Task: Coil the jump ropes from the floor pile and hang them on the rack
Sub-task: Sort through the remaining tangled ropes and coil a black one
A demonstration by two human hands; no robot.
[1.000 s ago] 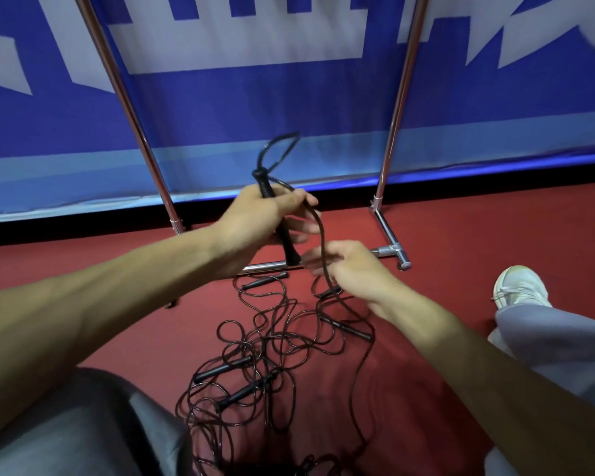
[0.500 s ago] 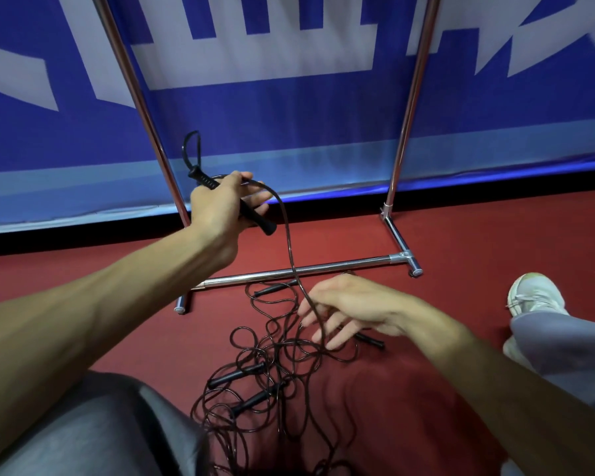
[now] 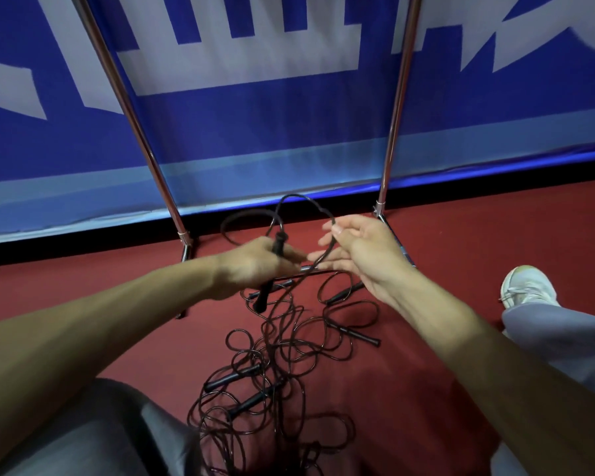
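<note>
- red sports flooring [image 3: 461,255] runs up to a blue and white banner [image 3: 289,125]; the person crouches at it, grey trouser knees low at both sides and a white shoe [image 3: 528,286] to the right.
- the rack [image 3: 397,108] stands against the banner. only its two chrome uprights and foot bar show.
- left hand [image 3: 251,264] is wrapped round one black handle [image 3: 264,295], which sticks out above and below the fist.
- from that handle the cord [image 3: 303,199] arcs up in a loop and comes down across the right hand [image 3: 358,249]. that hand's fingers are loose and spread, with the cord lying over them below the thumb. it looks draped rather than clamped.
- the rest of the ropes lie in the floor pile [image 3: 275,365], between the knees and just in front of the rack foot. thin dark loops cross each other there, and several more handles are poking out.
- handling, as i judge it: the cord is light, thin and limp with some springy kink, so loops will want to flop or twist. the handles are the stiff, sure places to hold, and the cord should slide through a relaxed hand. pulling hard may drag neighbouring ropes along.
- no bin or box is in view. the rack is the only holder, and its hanging rail is out of frame, so i cannot tell what is on it.
</note>
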